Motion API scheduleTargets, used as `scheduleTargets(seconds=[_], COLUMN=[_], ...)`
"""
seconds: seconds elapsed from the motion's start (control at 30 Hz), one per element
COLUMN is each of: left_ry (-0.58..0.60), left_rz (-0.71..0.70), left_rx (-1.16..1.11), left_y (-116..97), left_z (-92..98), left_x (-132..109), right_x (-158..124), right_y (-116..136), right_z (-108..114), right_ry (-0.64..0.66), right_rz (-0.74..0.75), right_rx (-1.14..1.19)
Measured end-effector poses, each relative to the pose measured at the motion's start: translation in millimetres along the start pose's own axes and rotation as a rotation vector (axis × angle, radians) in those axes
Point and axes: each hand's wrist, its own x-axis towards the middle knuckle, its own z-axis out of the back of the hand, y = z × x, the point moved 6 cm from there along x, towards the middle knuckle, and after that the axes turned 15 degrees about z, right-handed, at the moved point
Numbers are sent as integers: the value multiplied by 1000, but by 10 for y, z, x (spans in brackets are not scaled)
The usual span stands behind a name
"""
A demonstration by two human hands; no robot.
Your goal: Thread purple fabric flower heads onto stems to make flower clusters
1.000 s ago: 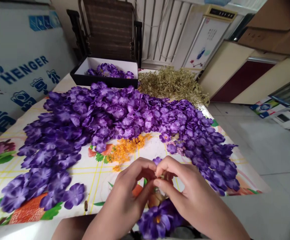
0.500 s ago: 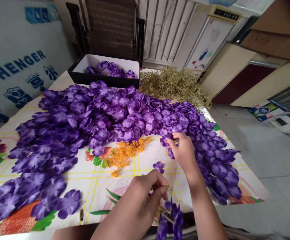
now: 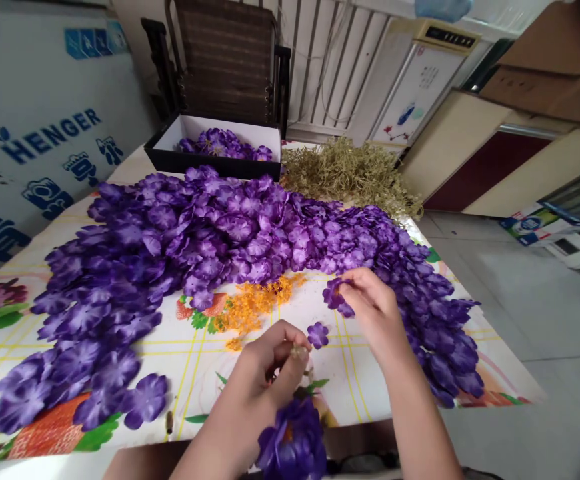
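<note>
We note the left hand point(image 3: 270, 370) in front of the near edge of the desk point(image 3: 170, 367), thumb and index fingers pinched on a pale stem tip point(image 3: 298, 350); a layered purple flower point(image 3: 293, 440) hangs below it, past that edge, the join mostly hidden. If the pinch loosens, we judge the flower could drop off the desk altogether. The right hand point(image 3: 375, 307) reaches to small purple blooms point(image 3: 334, 293) inward of the right edge, fingers touching them; we cannot tell whether they are clamped. These lie just beside the purple petal pile point(image 3: 240, 227), so a wide grab could drag extra pieces along or push some over the right edge. A loose small petal point(image 3: 317, 335) sits near the left fingertips, and a sweeping sleeveless wrist could scatter it or the orange sprigs point(image 3: 250, 307).
</note>
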Motion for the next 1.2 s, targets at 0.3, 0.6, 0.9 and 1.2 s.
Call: scheduleTargets(seconds=[0.3, 0.6, 0.9, 1.2], left_ry=[-202, -340, -222, -383], left_rz=[-239, -428, -363, -416], left_rx=[28, 147, 47, 199], left_y=[-45, -35, -116, -39], left_z=[22, 53, 22, 92], left_x=[-158, -300, -280, -231], right_x=[-377, -464, -467, -397], right_y=[552, 543, 594, 683], right_z=[-360, -408, -404, -335], right_ry=[262, 324, 265, 394], right_rz=[-238, -248, -240, -193], right_rx=[1062, 976, 804, 611])
